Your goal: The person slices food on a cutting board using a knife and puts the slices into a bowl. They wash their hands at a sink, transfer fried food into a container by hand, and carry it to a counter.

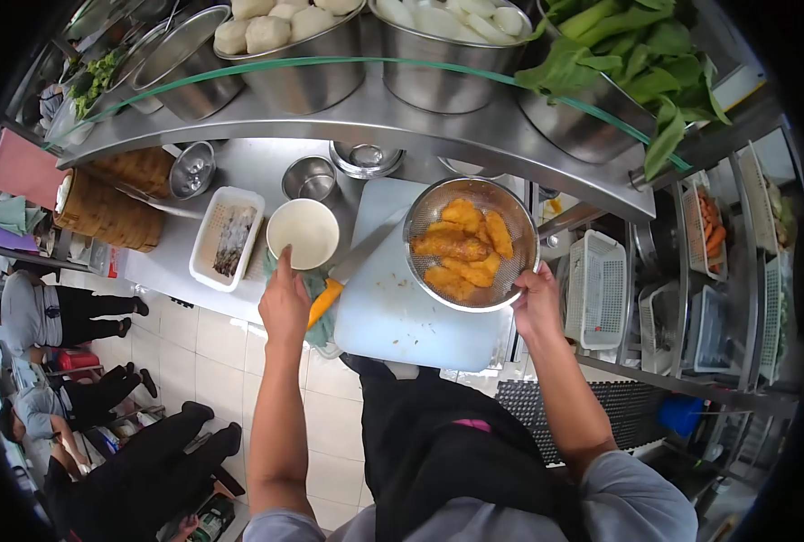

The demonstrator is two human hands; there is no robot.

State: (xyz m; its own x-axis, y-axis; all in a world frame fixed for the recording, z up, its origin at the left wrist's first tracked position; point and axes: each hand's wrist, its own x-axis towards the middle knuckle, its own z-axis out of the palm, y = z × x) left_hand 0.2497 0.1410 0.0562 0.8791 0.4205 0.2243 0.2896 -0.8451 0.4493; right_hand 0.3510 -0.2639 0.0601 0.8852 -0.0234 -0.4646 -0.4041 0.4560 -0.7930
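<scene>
A round metal strainer [420, 271] holding several golden fried pieces [463, 239] is over the right part of the white cutting board [402, 330]. My right hand [536, 294] grips the strainer's lower right rim. My left hand [285, 294] is at the near edge of a white, empty-looking bowl [303, 235], a finger at its rim and the others closed round it. Just right of that hand lies a knife with a yellow handle [325, 301], its blade reaching onto the board. A green cloth [321, 330] is beneath the handle.
Left of the bowl is a white basket [200, 257] with greyish food. Metal bowls [310, 179] stand behind. A steel shelf [330, 122] with pots and leafy greens [646, 54] crosses above. Bamboo steamers [108, 212] are at left. Several people stand at far left; baskets [596, 289] are at right.
</scene>
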